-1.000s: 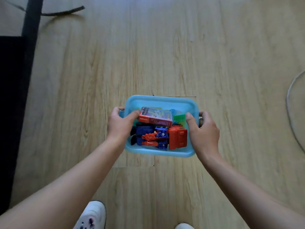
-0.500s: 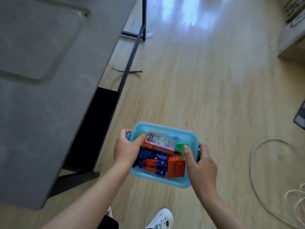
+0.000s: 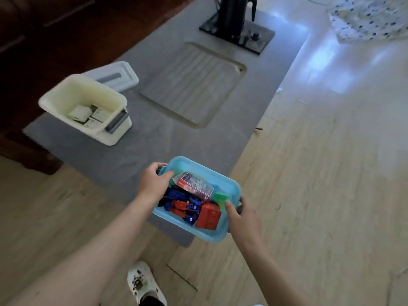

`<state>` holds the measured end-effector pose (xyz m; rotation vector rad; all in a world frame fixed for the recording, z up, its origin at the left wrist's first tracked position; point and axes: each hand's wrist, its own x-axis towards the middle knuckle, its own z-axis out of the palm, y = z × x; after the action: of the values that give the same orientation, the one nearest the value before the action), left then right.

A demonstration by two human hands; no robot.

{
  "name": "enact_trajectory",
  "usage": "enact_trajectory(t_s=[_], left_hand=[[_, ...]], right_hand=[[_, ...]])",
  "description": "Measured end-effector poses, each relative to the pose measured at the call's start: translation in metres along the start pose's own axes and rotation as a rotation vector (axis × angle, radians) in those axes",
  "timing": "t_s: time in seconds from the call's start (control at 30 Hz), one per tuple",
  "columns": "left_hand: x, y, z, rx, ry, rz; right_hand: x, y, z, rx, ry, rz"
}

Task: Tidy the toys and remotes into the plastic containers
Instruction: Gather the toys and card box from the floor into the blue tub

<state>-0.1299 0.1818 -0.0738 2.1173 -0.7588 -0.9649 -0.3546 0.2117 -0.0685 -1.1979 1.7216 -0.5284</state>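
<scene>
I carry a light blue plastic container (image 3: 220, 236) over the near corner of a grey table (image 3: 136, 151). My left hand (image 3: 152, 183) grips its left handle with the thumb over the rim. My right hand (image 3: 241, 219) grips the right handle, thumb inside the rim. Inside lie a red card box (image 3: 195, 186), blue and red toy vehicles (image 3: 187, 206), a red block toy (image 3: 208, 217) and a green piece (image 3: 220, 197). A cream plastic container (image 3: 88, 91) stands on the table at the left with white remotes (image 3: 85, 115) in it.
A grey-white lid (image 3: 112, 75) lies behind the cream container. A recessed drain tray (image 3: 192, 85) fills the table's middle, and a black kettle (image 3: 236, 14) on a base stands at the far end. Wooden floor lies to the right. My white shoe (image 3: 143, 283) is below.
The view has swung up from the floor to the table. Both hands have lifted the blue container from floor level to over the table's near corner.
</scene>
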Motion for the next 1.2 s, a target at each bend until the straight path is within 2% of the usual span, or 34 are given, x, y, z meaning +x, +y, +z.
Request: enact_trajectory(t_s=[0.17,0.37,0.43,0.53,0.6,0.7,0.83,0.9,0.97,1.07,1.2], left_hand=[[0.052,-0.038,-0.075,0.053,-0.062,0.016],[0.102,-0.056,-0.112,0.036,-0.125,0.013],[0.104,-0.06,-0.115,0.052,-0.149,0.016],[0.104,-0.062,-0.116,0.052,-0.17,0.06],[0.103,-0.061,-0.117,0.069,-0.135,0.118],[0.099,-0.058,-0.119,0.068,-0.049,0.176],[0.1,-0.048,-0.125,0.061,0.009,0.156],[0.103,-0.044,-0.127,0.06,0.01,0.151],[0.105,-0.038,-0.127,0.067,0.007,0.153],[0.106,-0.03,-0.127,0.076,0.046,0.17],[0.107,-0.015,-0.132,0.047,0.07,0.16]], right_hand=[[0.001,-0.035,0.084,-0.041,-0.071,0.066],[0.013,-0.07,0.138,-0.183,-0.088,0.132],[0.012,-0.077,0.142,-0.376,-0.006,0.051],[0.009,-0.095,0.148,-0.561,0.207,-0.35],[0.016,-0.11,0.161,-0.536,0.124,-0.477],[0.034,-0.125,0.188,-0.545,-0.166,-0.342],[0.056,-0.127,0.204,-0.765,-0.316,-0.221],[0.059,-0.121,0.203,-0.784,-0.381,-0.156],[0.061,-0.118,0.201,-0.75,-0.404,-0.115],[0.057,-0.118,0.196,-0.678,-0.356,-0.174],[0.039,-0.118,0.18,-0.446,-0.314,-0.24]])
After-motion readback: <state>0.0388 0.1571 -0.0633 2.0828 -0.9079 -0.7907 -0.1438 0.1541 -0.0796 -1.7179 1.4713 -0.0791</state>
